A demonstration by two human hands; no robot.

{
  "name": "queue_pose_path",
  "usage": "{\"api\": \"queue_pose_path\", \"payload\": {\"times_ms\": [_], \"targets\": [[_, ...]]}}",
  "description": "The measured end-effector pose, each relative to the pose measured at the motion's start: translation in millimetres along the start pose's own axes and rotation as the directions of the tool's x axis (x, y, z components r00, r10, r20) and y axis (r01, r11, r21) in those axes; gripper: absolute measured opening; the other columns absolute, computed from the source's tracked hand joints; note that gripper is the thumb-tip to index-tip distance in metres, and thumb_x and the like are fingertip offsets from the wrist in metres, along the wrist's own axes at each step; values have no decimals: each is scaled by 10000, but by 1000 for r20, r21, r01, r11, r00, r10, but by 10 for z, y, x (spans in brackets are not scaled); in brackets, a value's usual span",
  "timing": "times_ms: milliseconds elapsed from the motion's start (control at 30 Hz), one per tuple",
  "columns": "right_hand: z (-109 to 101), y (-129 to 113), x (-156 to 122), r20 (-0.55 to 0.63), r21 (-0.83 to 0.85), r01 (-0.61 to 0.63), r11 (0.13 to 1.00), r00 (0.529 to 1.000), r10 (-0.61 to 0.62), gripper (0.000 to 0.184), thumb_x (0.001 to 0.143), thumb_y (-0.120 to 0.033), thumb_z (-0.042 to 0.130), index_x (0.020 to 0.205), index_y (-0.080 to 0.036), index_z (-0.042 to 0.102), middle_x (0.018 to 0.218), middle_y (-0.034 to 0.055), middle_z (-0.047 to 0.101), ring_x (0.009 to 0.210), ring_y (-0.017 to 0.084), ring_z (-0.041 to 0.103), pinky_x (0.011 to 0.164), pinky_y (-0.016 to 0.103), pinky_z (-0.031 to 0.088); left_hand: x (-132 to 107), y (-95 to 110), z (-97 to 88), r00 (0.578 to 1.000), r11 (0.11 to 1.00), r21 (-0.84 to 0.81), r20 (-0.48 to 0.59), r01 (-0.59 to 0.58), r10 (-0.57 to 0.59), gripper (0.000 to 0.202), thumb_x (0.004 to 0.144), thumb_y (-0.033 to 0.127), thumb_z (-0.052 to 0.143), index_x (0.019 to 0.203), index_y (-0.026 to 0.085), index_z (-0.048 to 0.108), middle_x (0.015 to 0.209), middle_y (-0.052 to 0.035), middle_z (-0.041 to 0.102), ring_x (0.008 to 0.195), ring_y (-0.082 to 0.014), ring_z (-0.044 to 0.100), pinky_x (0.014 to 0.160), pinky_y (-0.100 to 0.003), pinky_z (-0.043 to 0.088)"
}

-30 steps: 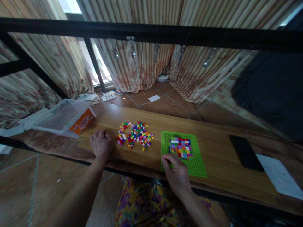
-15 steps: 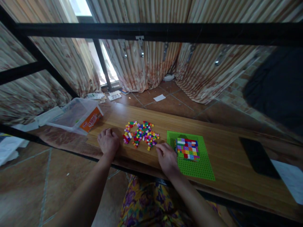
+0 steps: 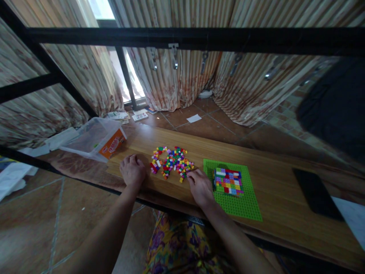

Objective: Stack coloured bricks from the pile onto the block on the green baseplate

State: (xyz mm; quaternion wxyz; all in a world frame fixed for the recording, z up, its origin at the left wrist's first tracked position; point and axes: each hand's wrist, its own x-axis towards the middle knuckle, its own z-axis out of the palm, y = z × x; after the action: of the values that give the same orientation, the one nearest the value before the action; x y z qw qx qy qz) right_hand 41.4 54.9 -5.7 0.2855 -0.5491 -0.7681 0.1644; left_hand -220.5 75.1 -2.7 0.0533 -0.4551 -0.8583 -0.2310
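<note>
A loose pile of small coloured toy bricks [image 3: 172, 160] lies on the wooden table, between my two hands. My left hand [image 3: 132, 170] rests on the tabletop left of the pile, fingers curled in and nothing visible in them. At the pile's right edge is my right hand [image 3: 200, 186], its thumb and fingertips drawn together by the nearest bricks; whatever they pinch is hidden. Just right of that hand, a block built of many-coloured bricks [image 3: 228, 181] sits on a green studded baseplate [image 3: 251, 207].
A clear plastic box [image 3: 85, 139] with an orange label stands at the table's left end. Toward the right end lie a flat black object [image 3: 316, 194] and white paper [image 3: 352, 217]. A black metal bar [image 3: 188, 38] with hooks crosses above the table's far side.
The whole view has shifted slightly, so everything appears a little further right. My right hand has edged up against the pile's right side. My left hand stays resting in place.
</note>
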Motion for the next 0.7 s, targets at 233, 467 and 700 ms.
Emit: {"api": "queue_pose_path", "payload": {"times_ms": [233, 467, 700], "targets": [[-67, -86, -6, 34, -86, 7, 996, 999, -4, 148, 872, -165, 531, 808, -234, 645, 894, 53, 638, 902, 211, 584, 823, 316, 441, 2, -5, 8, 1000, 1000, 2, -6, -10, 10, 400, 876, 260, 407, 1190, 127, 616, 1237, -161, 583, 1168, -312, 479, 1003, -455, 371], [-17, -123, 11, 64, -140, -8, 990, 998, 17, 154, 874, -155, 521, 830, -229, 649, 910, 60, 638, 902, 208, 585, 798, 304, 445, 15, -6, 3, 1000, 1000, -5, 4, 1, -1, 404, 876, 283, 409, 1192, 134, 613, 1250, -155, 571, 1174, -317, 479, 1004, -456, 371], [-315, -150, -194, -2, 43, 1, 999, 1000, -1, 217, 900, -123, 471, 952, -200, 667, 890, 58, 641, 873, 196, 602, 794, 308, 473, 26, -18, 26, 1000, 1000, 6, -8, -10, 10, 399, 875, 274, 408, 1187, 138, 618, 1238, -154, 579, 1168, -312, 490, 1013, -458, 375]]}}
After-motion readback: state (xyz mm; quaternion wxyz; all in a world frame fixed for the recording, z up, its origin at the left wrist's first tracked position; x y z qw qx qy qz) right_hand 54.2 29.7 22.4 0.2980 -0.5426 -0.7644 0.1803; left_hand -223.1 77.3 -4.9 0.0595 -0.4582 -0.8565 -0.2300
